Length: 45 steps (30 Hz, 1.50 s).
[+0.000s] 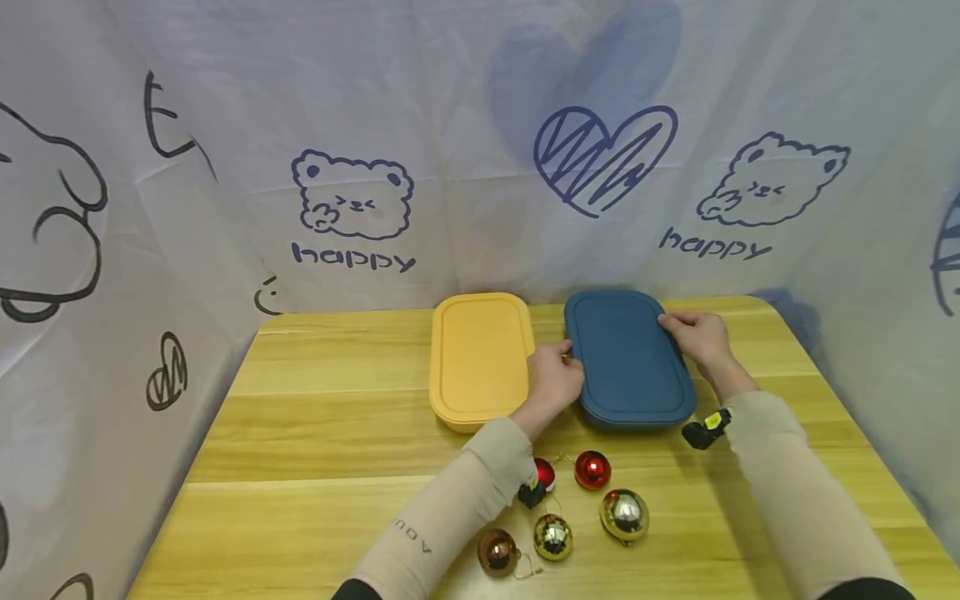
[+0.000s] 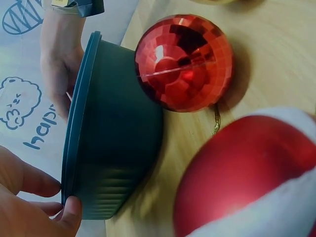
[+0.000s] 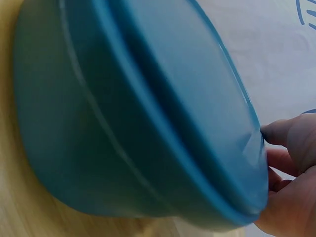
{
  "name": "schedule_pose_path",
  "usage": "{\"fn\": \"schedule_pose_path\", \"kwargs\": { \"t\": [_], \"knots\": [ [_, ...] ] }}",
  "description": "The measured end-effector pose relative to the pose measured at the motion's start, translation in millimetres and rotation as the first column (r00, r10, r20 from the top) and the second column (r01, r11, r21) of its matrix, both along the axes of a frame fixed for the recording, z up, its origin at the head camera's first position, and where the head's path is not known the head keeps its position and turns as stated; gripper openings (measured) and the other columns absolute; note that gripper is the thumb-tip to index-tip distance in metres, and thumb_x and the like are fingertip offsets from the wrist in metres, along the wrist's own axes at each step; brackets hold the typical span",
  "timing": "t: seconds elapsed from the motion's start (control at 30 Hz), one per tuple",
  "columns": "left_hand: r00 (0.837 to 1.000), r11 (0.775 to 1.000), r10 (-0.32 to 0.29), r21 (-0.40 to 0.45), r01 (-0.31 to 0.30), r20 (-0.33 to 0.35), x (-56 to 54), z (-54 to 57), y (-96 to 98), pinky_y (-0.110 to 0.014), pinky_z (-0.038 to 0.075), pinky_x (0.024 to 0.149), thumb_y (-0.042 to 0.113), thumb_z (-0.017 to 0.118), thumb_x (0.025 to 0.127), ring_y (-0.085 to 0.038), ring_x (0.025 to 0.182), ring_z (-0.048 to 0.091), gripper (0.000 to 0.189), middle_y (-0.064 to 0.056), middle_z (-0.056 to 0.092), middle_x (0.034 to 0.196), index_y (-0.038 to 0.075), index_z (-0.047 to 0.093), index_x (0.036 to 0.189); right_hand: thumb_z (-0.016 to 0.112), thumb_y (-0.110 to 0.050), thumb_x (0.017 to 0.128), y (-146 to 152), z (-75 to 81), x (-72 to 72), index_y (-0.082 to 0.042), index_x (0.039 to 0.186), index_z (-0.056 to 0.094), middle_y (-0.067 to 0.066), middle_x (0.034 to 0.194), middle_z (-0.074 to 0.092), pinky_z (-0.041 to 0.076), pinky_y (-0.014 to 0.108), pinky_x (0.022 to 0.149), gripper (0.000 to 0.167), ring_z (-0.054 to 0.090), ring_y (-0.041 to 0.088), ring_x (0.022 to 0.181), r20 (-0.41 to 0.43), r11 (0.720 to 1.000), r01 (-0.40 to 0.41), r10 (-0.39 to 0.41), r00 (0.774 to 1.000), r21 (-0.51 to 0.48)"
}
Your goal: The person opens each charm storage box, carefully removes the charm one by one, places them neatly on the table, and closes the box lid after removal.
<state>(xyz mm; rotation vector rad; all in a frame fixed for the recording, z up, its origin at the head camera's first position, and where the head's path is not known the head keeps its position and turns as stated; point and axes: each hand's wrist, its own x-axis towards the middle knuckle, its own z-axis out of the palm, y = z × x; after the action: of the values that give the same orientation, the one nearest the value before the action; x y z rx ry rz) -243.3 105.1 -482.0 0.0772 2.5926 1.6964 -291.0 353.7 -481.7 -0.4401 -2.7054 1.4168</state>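
A dark blue rectangular box stands at the back of the table with its rounded lid on top. My left hand pinches the lid's rim on the left side, thumb and fingers at its edge in the left wrist view. On the opposite side, my right hand grips the rim near the far right corner. Ribbed walls of the box body show below the lid in the left wrist view. Left of it, close to my left hand, sits a yellow lidded box.
In front of the boxes lie several Christmas baubles: a shiny red one, a red-and-white one partly behind my left sleeve, two gold ones and a brown one. A printed white cloth hangs behind the table.
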Motion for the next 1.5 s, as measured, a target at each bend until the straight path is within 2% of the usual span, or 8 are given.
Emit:
{"fn": "schedule_pose_path", "kwargs": {
  "t": [0.03,0.27,0.57,0.8,1.07,1.37,1.43,1.5],
  "knots": [
    [1.0,1.0,-0.001,-0.005,0.001,0.0,-0.1,-0.4,0.4,-0.02,0.036,0.051,0.004,0.057,0.102,-0.007,0.061,0.049,0.042,-0.014,0.078,0.118,0.003,0.065,0.143,0.055,-0.036,0.109,0.0,-0.5,-0.1,0.006,0.145,0.059,0.032,0.149,0.056,0.05,0.053,0.11,0.055,0.055,0.046,0.138,0.0,1.0,0.001,-0.001,1.0,0.008],
    [1.0,0.999,0.013,-0.043,-0.014,-0.014,-1.2,-3.3,2.7,-0.021,0.036,0.052,0.003,0.059,0.101,-0.009,0.062,0.049,0.042,-0.012,0.078,0.106,0.004,0.066,0.142,0.056,-0.035,0.108,-0.1,-2.5,-1.5,0.006,0.144,0.061,0.031,0.148,0.058,0.051,0.052,0.108,0.054,0.057,0.045,0.135,-0.01,0.999,0.017,-0.017,1.0,0.028],
    [1.0,0.999,0.008,-0.039,-0.009,-0.025,-1.6,-5.3,2.2,-0.021,0.034,0.053,0.002,0.059,0.1,-0.009,0.062,0.046,0.042,-0.014,0.079,0.109,0.003,0.067,0.141,0.054,-0.036,0.109,0.4,-7.3,-2.5,0.008,0.144,0.06,0.032,0.147,0.058,0.05,0.053,0.109,0.056,0.057,0.045,0.134,-0.005,1.0,0.005,-0.005,1.0,0.016],
    [1.0,0.999,-0.022,-0.039,0.021,-0.009,-3.6,-7.3,2.1,-0.023,0.029,0.048,0.003,0.057,0.101,-0.009,0.043,0.025,0.043,-0.012,0.079,0.078,0.002,0.064,0.144,0.052,-0.036,0.11,0.7,-10.2,-2.6,0.009,0.146,0.057,0.033,0.149,0.056,0.048,0.054,0.112,0.057,0.056,0.046,0.135,0.015,1.0,0.004,-0.004,1.0,-0.012],
    [0.998,0.995,-0.054,-0.089,0.051,-0.033,-1.7,-2.9,-0.7,-0.018,0.033,0.051,0.003,0.059,0.103,-0.006,0.053,0.043,0.041,-0.019,0.069,0.139,-0.001,0.062,0.144,0.053,-0.038,0.11,-0.8,-12.8,-2.8,0.007,0.148,0.056,0.032,0.15,0.055,0.048,0.055,0.113,0.059,0.055,0.046,0.137,0.017,1.0,0.02,-0.019,1.0,-0.022],
    [0.995,0.988,-0.097,-0.124,0.092,-0.035,-4.4,-4.3,-1.6,-0.019,0.029,0.046,0.002,0.057,0.104,-0.008,0.041,0.031,0.041,-0.018,0.062,0.149,-0.003,0.061,0.144,0.052,-0.041,0.11,0.0,-15.7,-1.4,0.007,0.148,0.056,0.032,0.149,0.056,0.048,0.056,0.113,0.062,0.056,0.048,0.136,0.005,1.0,0.023,-0.023,1.0,-0.009],
    [0.994,0.988,-0.098,-0.128,0.092,-0.041,-4.6,-4.9,-2.6,-0.019,0.03,0.047,0.003,0.058,0.104,-0.008,0.041,0.032,0.041,-0.019,0.064,0.146,-0.003,0.061,0.144,0.053,-0.042,0.11,0.7,-16.9,-1.2,0.008,0.147,0.056,0.033,0.148,0.056,0.048,0.056,0.112,0.062,0.056,0.048,0.135,-0.002,1.0,0.021,-0.021,1.0,0.002],
    [0.993,0.986,-0.105,-0.134,0.096,-0.059,-5.2,-5.6,-4.8,-0.018,0.034,0.05,0.005,0.058,0.104,-0.008,0.042,0.038,0.041,-0.021,0.073,0.13,-0.003,0.061,0.144,0.053,-0.042,0.11,0.6,-16.7,-0.8,0.008,0.146,0.057,0.032,0.147,0.058,0.049,0.056,0.11,0.062,0.057,0.047,0.132,-0.013,1.0,0.019,-0.019,1.0,0.021]
  ]
}}
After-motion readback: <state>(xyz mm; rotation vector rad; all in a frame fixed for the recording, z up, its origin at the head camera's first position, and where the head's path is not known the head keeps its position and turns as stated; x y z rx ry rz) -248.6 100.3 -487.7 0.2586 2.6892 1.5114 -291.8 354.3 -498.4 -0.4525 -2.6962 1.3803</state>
